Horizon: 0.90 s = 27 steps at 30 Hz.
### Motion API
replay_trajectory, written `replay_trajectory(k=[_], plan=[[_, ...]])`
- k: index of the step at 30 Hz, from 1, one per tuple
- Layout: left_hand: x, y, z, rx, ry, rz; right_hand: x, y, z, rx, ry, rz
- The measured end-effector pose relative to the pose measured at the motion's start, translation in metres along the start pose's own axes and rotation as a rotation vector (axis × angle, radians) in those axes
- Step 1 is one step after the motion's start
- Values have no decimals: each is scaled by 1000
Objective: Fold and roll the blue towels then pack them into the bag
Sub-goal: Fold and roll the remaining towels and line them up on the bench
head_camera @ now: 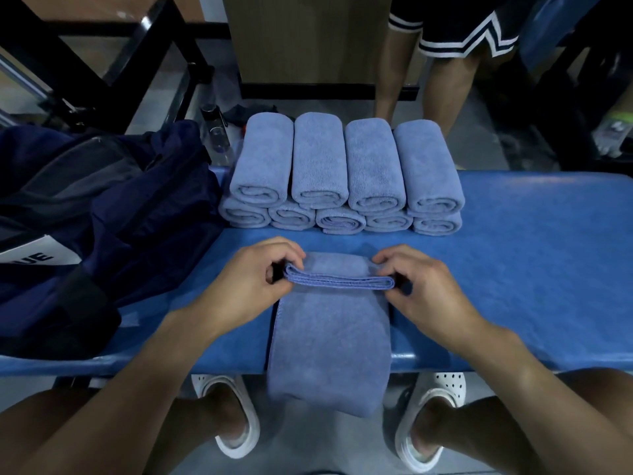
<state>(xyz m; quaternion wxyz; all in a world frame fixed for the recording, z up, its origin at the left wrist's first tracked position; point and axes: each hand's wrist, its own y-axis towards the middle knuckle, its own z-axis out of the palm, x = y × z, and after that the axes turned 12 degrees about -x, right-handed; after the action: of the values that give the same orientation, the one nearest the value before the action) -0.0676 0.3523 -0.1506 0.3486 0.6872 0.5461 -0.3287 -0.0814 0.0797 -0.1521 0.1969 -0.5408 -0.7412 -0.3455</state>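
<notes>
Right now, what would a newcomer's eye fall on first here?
First, the stack of rolled towels at the far side of the bench, four above five. Nearer, the left hand and right hand pinch the folded end of a towel hanging over the near edge. A navy bag slumps at left.

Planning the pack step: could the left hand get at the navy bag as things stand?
Probably yes: the bag lies just left of the left hand, nothing between them. But its fingers pinch the towel at its rolled end and must let go first.
</notes>
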Motion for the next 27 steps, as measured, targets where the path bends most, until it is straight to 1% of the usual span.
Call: replay_trajectory(k=[3, 8, 11, 17, 22, 24, 27], plan=[[0, -3, -1, -13, 52, 23, -2, -3, -1, 53, -65, -40], [-2, -5, -2, 7, 131, 115, 2, -8, -3, 120, -81, -46], [4, -5, -2, 41, 170, 144, 4, -9, -6, 117, -130, -21], [9, -5, -2, 58, 204, 155, -1, -9, -7, 139, -222, -42], [10, -2, 3, 4, 186, 40, -5, -8, -4, 102, -224, 37], [11, 0, 4, -6, 210, 64, -7, -7, -1, 80, -188, 78], [8, 3, 3, 30, 285, 84, -6, -4, -2, 57, -95, 198]])
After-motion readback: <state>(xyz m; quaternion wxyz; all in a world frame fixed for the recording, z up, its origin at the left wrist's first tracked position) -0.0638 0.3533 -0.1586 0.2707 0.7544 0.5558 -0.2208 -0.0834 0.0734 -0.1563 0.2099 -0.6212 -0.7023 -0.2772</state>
